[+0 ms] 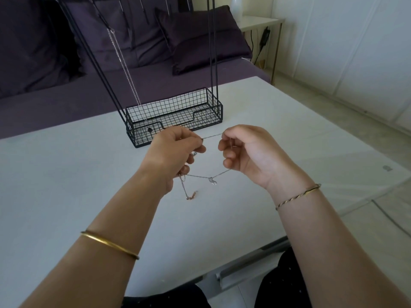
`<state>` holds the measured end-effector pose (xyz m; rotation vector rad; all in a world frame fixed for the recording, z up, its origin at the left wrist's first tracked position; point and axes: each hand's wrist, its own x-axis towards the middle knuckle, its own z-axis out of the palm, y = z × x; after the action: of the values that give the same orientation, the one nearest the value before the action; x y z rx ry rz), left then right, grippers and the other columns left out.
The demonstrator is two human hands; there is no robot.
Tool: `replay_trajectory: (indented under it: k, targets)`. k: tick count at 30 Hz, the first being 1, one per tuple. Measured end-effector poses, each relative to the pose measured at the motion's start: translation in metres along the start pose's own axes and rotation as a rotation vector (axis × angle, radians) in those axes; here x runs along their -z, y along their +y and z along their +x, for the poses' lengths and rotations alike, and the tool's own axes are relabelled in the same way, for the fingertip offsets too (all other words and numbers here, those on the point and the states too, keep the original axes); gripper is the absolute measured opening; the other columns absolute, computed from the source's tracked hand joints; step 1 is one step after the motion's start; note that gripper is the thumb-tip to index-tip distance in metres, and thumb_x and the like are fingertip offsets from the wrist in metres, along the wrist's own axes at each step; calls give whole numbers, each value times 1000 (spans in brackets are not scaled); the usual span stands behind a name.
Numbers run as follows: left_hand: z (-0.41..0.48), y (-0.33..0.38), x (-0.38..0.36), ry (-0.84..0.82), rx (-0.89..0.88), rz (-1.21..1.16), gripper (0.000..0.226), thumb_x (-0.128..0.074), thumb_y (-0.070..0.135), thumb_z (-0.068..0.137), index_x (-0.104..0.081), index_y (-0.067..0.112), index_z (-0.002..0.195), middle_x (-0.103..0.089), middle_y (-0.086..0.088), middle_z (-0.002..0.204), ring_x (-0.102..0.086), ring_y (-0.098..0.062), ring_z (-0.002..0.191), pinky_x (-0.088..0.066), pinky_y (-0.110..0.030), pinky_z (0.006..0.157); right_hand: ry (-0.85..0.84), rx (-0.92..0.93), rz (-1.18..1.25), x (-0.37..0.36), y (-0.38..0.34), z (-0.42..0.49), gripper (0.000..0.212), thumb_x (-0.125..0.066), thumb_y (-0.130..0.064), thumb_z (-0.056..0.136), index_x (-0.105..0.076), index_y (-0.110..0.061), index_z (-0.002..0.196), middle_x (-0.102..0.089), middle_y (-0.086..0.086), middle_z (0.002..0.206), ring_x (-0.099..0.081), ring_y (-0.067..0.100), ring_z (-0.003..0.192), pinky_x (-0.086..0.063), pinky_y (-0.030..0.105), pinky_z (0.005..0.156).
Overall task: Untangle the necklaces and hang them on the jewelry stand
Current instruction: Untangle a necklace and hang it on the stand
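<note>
White table (66, 174) bearing the black wire jewelry stand (173, 116), one silver chain (124, 70) hanging within the stand's frame. Just in front of the stand, left hand (175, 150) and right hand (246, 150), fingers curled, each pinching the thin silver necklace (212, 136) stretched between them; small silver charm (212, 181) dangling below.

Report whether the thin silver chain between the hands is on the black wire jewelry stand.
Off. The thin silver chain stretches between the left hand and right hand, both pinching it, short of the black wire stand.
</note>
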<state>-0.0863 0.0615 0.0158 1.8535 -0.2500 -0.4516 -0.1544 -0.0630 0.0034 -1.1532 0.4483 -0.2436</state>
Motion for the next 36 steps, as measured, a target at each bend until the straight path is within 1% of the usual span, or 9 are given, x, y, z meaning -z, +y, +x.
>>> replay_trajectory:
  k: [3, 6, 8, 11, 14, 18, 24, 29, 36]
  targets:
    - [-1, 0, -1, -29, -28, -6, 9, -52, 9, 92, -56, 14, 85, -74, -1, 80, -40, -9, 48, -34, -18, 40, 6, -36, 5, 1, 1, 1, 21, -43, -2, 93, -55, -2, 77, -55, 12, 63, -40, 11, 36, -40, 20, 37]
    - [-1, 3, -1, -64, -87, -57, 13, -47, 6, 92, -52, 13, 82, -74, -5, 82, -32, -9, 44, -29, -17, 38, -32, -106, -51, 1, 6, 0, 22, -36, 4, 97, -54, -5, 106, -59, 14, 58, -36, 10, 30, -37, 17, 34]
    - [-3, 5, -2, -87, -125, -99, 16, -46, 5, 91, -52, 13, 80, -73, -8, 82, -30, -10, 44, -28, -18, 37, -109, -161, -97, 0, 10, 0, 27, -38, 3, 98, -53, -13, 113, -62, 15, 60, -33, 8, 29, -37, 16, 34]
    - [-4, 6, -2, -100, -148, -151, 16, -46, 4, 90, -53, 13, 78, -70, -7, 78, -30, -10, 44, -28, -18, 38, -172, -154, -184, -2, 12, -2, 14, -47, -1, 96, -60, -7, 98, -63, 16, 68, -35, 5, 29, -39, 16, 35]
    - [-2, 6, -1, -80, -107, -212, 18, -44, 5, 86, -52, 13, 72, -61, -3, 63, -32, -11, 46, -26, -19, 38, -100, -63, -162, 0, 12, 0, 14, -52, -2, 94, -62, -2, 84, -60, 20, 74, -41, 5, 32, -44, 18, 38]
    - [1, 5, 1, -67, -31, -133, 16, -55, 17, 86, -53, 16, 70, -42, 6, 51, -28, -11, 47, -24, -20, 39, -35, 56, -96, 1, 9, 2, 12, -55, -3, 93, -64, -2, 85, -59, 13, 74, -47, 8, 37, -49, 22, 42]
    - [-1, 2, -3, -81, -195, 46, 5, -72, 20, 82, -70, 20, 87, -32, 6, 53, -29, -10, 48, -25, -22, 47, -13, 98, -61, -1, 7, 0, 10, -57, -3, 91, -62, 0, 83, -59, 15, 80, -54, 12, 42, -54, 28, 48]
    - [0, 2, -5, -6, -262, 60, 8, -69, 16, 84, -70, 22, 79, -35, 2, 57, -29, -5, 45, -27, -19, 45, -39, 78, 20, -4, 5, -2, 10, -55, -1, 91, -60, 2, 83, -60, 15, 81, -53, 15, 43, -53, 28, 49]
    - [0, 1, -8, 32, -279, 80, 9, -66, 18, 87, -68, 21, 78, -39, 10, 52, -36, 0, 42, -33, -20, 51, -57, 15, 123, -4, 4, -2, 16, -52, -4, 92, -60, -3, 78, -59, 7, 60, -50, 12, 41, -50, 24, 46]
